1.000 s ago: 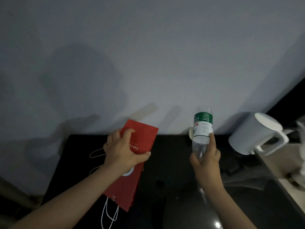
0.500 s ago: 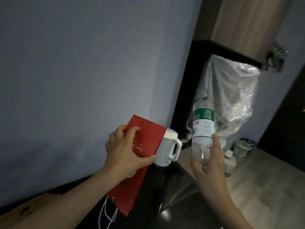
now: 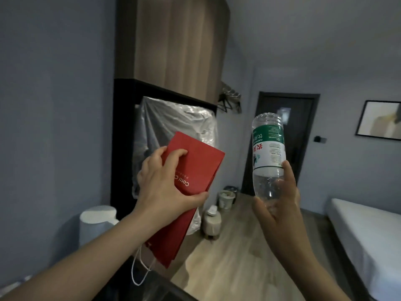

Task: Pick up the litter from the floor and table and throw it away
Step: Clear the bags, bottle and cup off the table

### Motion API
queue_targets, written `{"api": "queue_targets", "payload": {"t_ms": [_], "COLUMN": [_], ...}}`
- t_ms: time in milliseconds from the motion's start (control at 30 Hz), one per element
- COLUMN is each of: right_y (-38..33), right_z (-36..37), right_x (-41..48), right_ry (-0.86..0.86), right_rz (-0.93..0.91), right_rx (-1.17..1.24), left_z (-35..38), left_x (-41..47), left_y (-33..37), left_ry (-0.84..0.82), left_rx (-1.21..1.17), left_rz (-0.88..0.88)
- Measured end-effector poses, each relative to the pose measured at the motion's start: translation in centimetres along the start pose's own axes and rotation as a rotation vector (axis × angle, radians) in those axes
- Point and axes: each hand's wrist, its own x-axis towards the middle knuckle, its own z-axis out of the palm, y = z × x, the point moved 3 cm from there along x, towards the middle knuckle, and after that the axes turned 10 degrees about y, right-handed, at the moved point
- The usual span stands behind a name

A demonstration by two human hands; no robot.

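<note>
Fingers (image 3: pixel 180 152) of the left hand (image 3: pixel 167 187) clasp a red paper bag (image 3: pixel 196 166); the right hand (image 3: pixel 280 205) grips an upturned water bottle (image 3: pixel 269 148). A lidded cup (image 3: pixel 211 221) stands on the floor (image 3: pixel 238 268) ahead.

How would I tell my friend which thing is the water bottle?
Find the dark door at the back. In front of it, the right hand grips a clear bottle upside down. Unlike the flat red bag beside it, it has a green label.
</note>
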Motion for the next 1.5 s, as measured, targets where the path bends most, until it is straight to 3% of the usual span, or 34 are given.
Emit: {"api": "queue_targets", "payload": {"t_ms": [333, 800, 1500], "right_y": [6.1, 15.0, 41.9], "right_z": [-3.7, -1.5, 2.3], "right_x": [6.7, 17.4, 43.0], "right_ry": [0.167, 0.284, 0.13], "right_rz": [-0.023, 0.053, 0.051], "right_rx": [-0.176, -0.277, -0.194], "left_z": [12.4, 29.6, 60.8], "left_x": [5.4, 14.1, 27.7], "left_y": [3.7, 3.0, 5.1], "left_ry": [-0.06, -0.155, -0.09], "left_rx": [-0.203, -0.411, -0.275], "left_rz": [0.097, 0.1, 0.071]}}
